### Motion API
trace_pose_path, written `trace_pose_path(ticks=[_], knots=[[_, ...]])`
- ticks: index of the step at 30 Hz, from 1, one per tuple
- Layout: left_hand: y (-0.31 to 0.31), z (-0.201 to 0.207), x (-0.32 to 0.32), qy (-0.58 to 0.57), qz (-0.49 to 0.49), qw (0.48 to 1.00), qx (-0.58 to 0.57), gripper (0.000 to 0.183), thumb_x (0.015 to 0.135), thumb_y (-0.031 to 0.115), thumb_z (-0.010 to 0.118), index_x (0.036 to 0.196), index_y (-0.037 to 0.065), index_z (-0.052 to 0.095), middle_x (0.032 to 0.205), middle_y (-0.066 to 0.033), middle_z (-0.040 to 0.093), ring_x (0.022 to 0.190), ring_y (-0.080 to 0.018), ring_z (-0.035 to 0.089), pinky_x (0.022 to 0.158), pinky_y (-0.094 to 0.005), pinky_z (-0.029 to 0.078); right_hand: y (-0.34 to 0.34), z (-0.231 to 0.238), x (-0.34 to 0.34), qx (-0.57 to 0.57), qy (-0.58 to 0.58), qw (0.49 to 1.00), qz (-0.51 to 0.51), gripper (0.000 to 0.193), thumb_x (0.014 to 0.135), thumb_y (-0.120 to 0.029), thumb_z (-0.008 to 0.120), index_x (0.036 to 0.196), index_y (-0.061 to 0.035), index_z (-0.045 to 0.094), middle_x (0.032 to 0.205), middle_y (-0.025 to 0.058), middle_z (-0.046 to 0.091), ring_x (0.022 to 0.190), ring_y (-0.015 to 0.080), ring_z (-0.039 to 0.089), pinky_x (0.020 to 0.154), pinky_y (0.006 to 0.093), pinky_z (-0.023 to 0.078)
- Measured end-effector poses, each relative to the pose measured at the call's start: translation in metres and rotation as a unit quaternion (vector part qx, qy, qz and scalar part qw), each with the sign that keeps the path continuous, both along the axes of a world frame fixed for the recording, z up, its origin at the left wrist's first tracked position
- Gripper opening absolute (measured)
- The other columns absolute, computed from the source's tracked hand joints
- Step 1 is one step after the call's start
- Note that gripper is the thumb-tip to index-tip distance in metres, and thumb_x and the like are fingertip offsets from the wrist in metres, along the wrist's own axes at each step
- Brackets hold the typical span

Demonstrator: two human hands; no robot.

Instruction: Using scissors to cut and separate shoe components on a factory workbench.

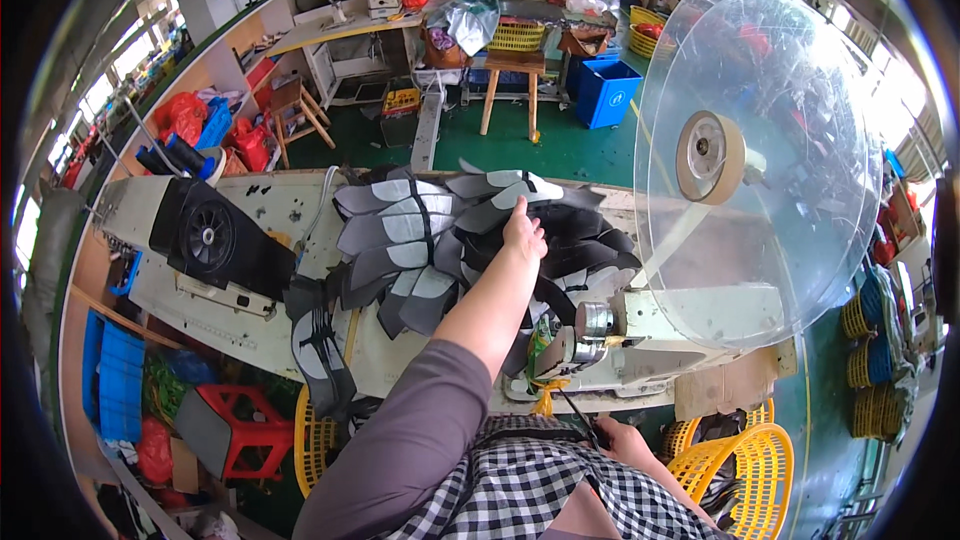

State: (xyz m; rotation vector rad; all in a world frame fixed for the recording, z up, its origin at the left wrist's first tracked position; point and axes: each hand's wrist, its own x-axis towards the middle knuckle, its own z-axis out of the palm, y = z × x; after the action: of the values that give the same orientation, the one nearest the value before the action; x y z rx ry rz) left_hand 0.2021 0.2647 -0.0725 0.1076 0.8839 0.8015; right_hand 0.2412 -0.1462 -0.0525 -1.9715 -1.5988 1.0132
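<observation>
Reaching forward across the worktable [300,202], the left hand [524,232] lies with its fingers together and laid flat on a heap of grey and black cut fabric pieces [420,240]. The hand rests on the right part of the heap, where darker black pieces [590,240] fan out beyond its fingertips; the paler grey pieces spread to its left, bound in bundles by dark ties. More of the same pieces hang over the near edge of the table in a strapped bundle [322,345], well to the left of the forearm.

The right hand [622,437] sits low, close to the person's checked apron, just under the near edge of the cream-coloured machine [690,325]. It appears closed around a thin dark strip or tool [578,412] that runs up toward the machine's metal rollers [585,332], though what the thing is cannot be told. This hand is well apart from the fabric heap.

Above the machine stands a large clear plastic disc [790,120] with a tape roll [712,157] at its hub, and a pale tape runs down from it to the rollers. A black motor housing [205,230] lies at the table's left end. Yellow plastic baskets [745,465] stand on the floor by the right hand, and a red stool [245,425] stands lower left.
</observation>
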Motion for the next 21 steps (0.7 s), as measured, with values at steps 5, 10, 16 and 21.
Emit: trace_pose_path(ticks=[5, 10, 16, 21], knots=[[0.053, -0.021, 0.003, 0.014, 0.007, 0.999, -0.033, 0.091, 0.074, 0.064, 0.059, 0.141, 0.014, 0.022, 0.135, -0.0193, 0.039, 0.124, -0.0410, 0.038, 0.106, -0.0503, 0.023, -0.023, -0.009, -0.001, -0.016, 0.004, 1.000, -0.015, 0.040, 0.072, -0.023, 0.069, 0.103, -0.0042, 0.054, 0.078, 0.0167, 0.060, 0.073, 0.0334, 0.061, 0.063, 0.0385, 0.048], [0.063, -0.011, 0.024, 0.031, 0.058, 0.998, 0.003, 0.075, 0.080, 0.049, 0.062, 0.137, 0.011, 0.031, 0.136, -0.0177, 0.036, 0.120, -0.0408, 0.041, 0.102, -0.0499, 0.030, -0.061, -0.048, 0.008, -0.026, 0.051, 0.989, -0.138, 0.040, 0.075, -0.033, 0.070, 0.097, -0.0032, 0.055, 0.073, 0.0166, 0.059, 0.068, 0.0330, 0.060, 0.058, 0.0375, 0.047], [0.081, 0.007, 0.013, -0.190, 0.101, 0.967, 0.136, 0.072, 0.077, 0.034, 0.057, 0.135, 0.002, 0.030, 0.144, -0.0137, 0.023, 0.134, -0.0348, 0.018, 0.105, -0.0598, 0.014, -0.063, -0.049, 0.019, -0.010, 0.035, 0.987, -0.160, 0.044, 0.074, -0.036, 0.071, 0.097, -0.0015, 0.057, 0.072, 0.0175, 0.058, 0.064, 0.0339, 0.059, 0.055, 0.0371, 0.046], [0.050, 0.057, -0.023, -0.378, 0.035, 0.906, 0.189, 0.055, 0.077, 0.029, 0.054, 0.123, 0.001, 0.040, 0.137, -0.0165, 0.033, 0.133, -0.0364, 0.022, 0.107, -0.0620, 0.010, -0.034, 0.007, 0.015, -0.057, -0.063, 0.984, -0.160, 0.043, 0.072, -0.038, 0.072, 0.088, -0.0010, 0.057, 0.068, 0.0160, 0.059, 0.063, 0.0325, 0.060, 0.055, 0.0371, 0.047]])
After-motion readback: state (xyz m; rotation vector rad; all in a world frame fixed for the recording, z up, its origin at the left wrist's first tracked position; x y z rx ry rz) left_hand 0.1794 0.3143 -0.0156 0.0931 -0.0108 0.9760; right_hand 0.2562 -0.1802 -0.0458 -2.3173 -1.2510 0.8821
